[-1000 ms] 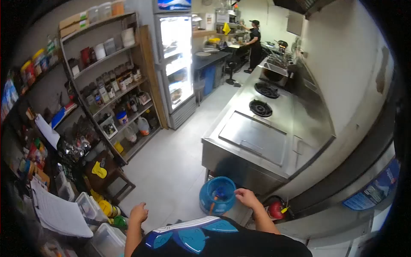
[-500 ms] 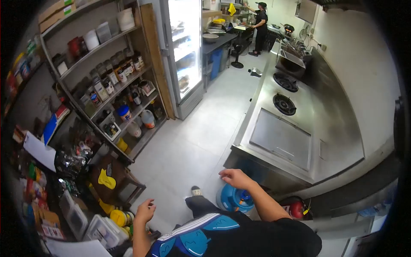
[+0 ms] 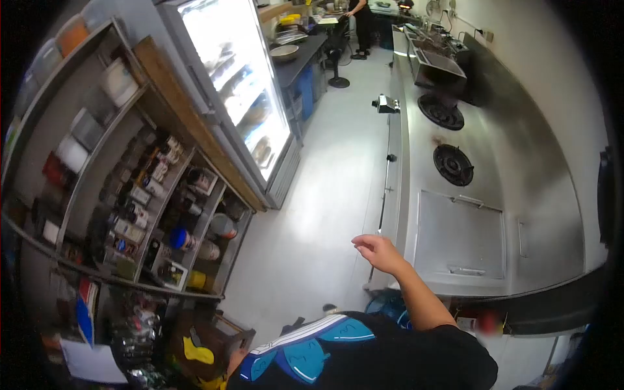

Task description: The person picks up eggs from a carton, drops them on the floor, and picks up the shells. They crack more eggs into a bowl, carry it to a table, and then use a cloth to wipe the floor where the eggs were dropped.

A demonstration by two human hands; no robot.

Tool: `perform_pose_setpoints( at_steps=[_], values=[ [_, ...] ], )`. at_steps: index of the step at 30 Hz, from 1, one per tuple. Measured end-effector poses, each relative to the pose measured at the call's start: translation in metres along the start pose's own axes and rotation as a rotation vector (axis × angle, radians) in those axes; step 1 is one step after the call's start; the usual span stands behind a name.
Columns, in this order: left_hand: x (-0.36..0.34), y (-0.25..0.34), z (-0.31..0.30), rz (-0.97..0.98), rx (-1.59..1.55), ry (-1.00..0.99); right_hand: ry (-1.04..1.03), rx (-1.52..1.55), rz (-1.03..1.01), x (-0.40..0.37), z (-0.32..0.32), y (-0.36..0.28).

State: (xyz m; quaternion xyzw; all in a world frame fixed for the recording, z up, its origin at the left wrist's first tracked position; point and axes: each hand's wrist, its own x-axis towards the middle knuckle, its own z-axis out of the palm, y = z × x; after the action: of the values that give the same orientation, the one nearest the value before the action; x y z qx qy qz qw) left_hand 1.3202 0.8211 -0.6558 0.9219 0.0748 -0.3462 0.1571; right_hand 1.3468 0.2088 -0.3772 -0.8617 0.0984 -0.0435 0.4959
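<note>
My right hand is held out over the floor beside the steel counter. Its fingers are loosely stretched and nothing shows in them, so it is open. Below that forearm, partly hidden, is a blue gas cylinder. Of my left arm, only a sliver of skin appears at the left edge of my black shirt; its fingers are hidden. Nearest to that side is a brown stool with a yellow and black item on it.
Shelves with jars and tubs line the left, beside a lit glass-door fridge. Two burners and a covered steel lid are on the counter. A person in dark clothes stands far back. The pale floor runs between.
My view has moved forward and tilted, bringing shelves, fridge and counter closer. My right hand appears a little farther right and higher. My left hand, visible before, is now almost wholly out of sight.
</note>
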Motion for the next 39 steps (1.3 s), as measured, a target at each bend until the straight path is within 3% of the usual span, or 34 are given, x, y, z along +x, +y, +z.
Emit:
perform_pose_setpoints(
  at_steps=[6, 13, 15, 19, 21, 23, 25, 28, 36, 39],
  values=[
    [0.075, 0.012, -0.044, -0.155, 0.013, -0.122, 0.085, -0.033, 0.113, 0.079, 0.004, -0.001],
    [0.245, 0.050, -0.163, 0.006, 0.082, -0.081, 0.250, -0.066, 0.147, 0.165, 0.037, -0.011],
    [0.304, 0.094, -0.213, 0.138, 0.083, -0.019, 0.307, -0.071, 0.159, 0.188, 0.041, -0.028],
    [0.387, 0.240, -0.293, 0.429, 0.011, 0.094, 0.381, -0.065, 0.181, 0.226, 0.041, -0.038],
    [0.425, 0.308, -0.310, 0.591, 0.021, -0.001, 0.414, -0.098, 0.238, 0.239, 0.033, -0.034],
    [0.435, 0.381, -0.314, 0.551, -0.076, -0.053, 0.438, -0.072, 0.305, 0.248, 0.022, -0.030],
    [0.450, 0.440, -0.303, 0.666, -0.191, -0.138, 0.464, -0.045, 0.374, 0.257, 0.011, -0.018],
    [0.431, 0.539, -0.304, 0.596, -0.296, -0.357, 0.514, -0.052, 0.438, 0.291, -0.026, -0.003],
    [0.466, 0.692, -0.316, 0.469, -0.195, -0.460, 0.498, -0.058, 0.347, 0.426, -0.139, 0.056],
    [0.520, 0.721, -0.310, 0.532, -0.272, -0.439, 0.489, -0.066, 0.315, 0.472, -0.175, 0.076]
  ],
)
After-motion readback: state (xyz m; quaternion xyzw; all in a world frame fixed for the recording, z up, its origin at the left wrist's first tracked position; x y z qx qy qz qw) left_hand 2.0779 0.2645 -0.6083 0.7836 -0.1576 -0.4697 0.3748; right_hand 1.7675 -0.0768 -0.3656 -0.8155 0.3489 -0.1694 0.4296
